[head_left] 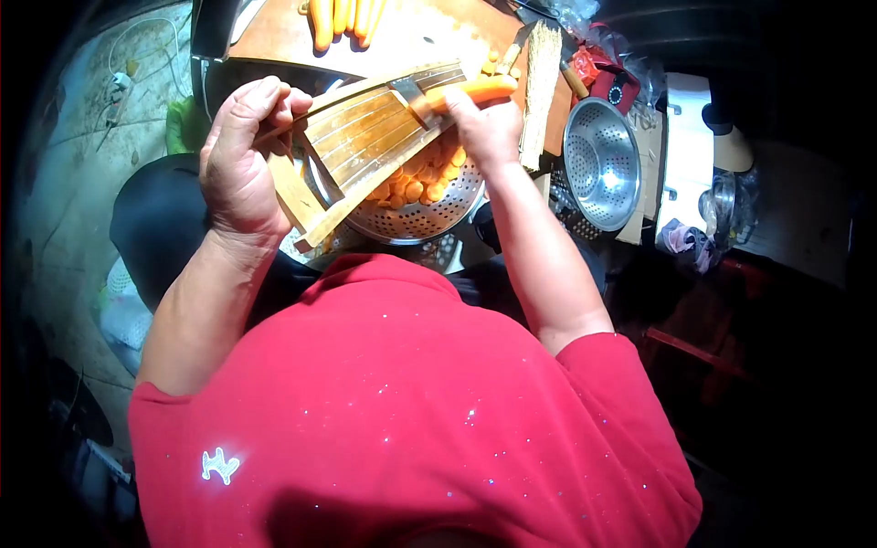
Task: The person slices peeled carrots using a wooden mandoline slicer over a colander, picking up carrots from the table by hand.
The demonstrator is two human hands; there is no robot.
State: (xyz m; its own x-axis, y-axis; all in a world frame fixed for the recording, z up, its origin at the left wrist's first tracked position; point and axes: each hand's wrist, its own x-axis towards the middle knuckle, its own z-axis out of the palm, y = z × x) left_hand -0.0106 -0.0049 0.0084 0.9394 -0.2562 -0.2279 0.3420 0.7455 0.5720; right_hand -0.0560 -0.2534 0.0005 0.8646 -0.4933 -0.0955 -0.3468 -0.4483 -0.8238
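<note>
My left hand (245,151) is closed round the near end of a wooden slicer board (352,151), which slants up to the right. In my right hand (489,132) is a peeled carrot (484,89), lying across the upper part of the board close to its dark metal blade (416,100). Beneath the board stands a metal colander (416,222) holding many round carrot slices (416,183). The board hides part of the colander and slices.
Several whole carrots (345,18) lie on an orange-brown table (274,36) at the back. A straw brush (542,91) rests right of my right hand. Farther right are a second metal colander (601,164), a red item (614,87) and plastic bags.
</note>
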